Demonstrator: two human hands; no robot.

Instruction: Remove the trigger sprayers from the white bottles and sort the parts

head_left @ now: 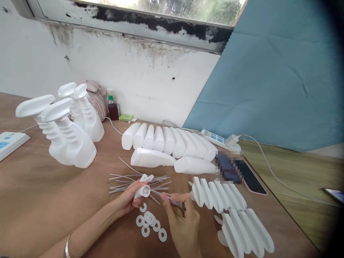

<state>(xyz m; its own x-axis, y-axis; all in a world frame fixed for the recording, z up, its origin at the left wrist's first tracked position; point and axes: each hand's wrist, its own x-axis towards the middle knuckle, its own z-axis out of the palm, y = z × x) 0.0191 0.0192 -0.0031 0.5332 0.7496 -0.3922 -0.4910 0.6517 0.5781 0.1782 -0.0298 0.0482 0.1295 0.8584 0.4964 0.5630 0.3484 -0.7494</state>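
My left hand is closed round a white spray trigger head, held just above the brown table. My right hand pinches a thin tool or tube whose tip points toward the trigger head's opening. Several clear dip tubes lie scattered behind my hands. Below them sit several white ring washers. I wear a bracelet on my left wrist.
Assembled white spray bottles stand at the left. Empty white bottles lie in a row at the centre. Rows of trigger heads lie at the right, beside a phone and power strips.
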